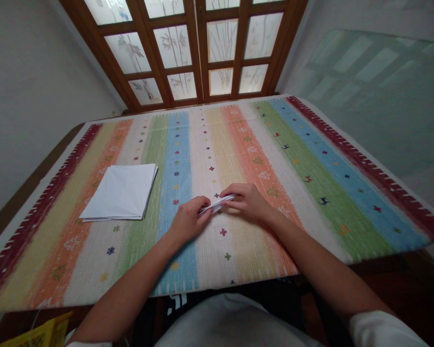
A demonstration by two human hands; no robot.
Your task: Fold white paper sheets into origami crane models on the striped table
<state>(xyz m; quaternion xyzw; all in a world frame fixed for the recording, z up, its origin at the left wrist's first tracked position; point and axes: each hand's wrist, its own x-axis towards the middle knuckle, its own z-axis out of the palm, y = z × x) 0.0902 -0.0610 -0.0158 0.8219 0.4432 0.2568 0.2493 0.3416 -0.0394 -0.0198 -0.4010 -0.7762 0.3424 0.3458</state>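
Figure. Seen from my remote station: a woven cotton rug (238,255) with a ribbed texture and long coloured stripes, spread over a wooden counter (32,193). A narrow, pointed piece of folded white paper (217,204) sits between the two grips, over the rug's pale central stripe. The left grip (188,221) is closed on the paper's left end; the right grip (248,202) is closed on its right end. Left of both, and well apart from them, a flat, squared stack of white paper (119,193) lies on the rug, its layered edges visible. At lower left, a yellow packet (39,332) shows only in part; its contents cannot be seen.
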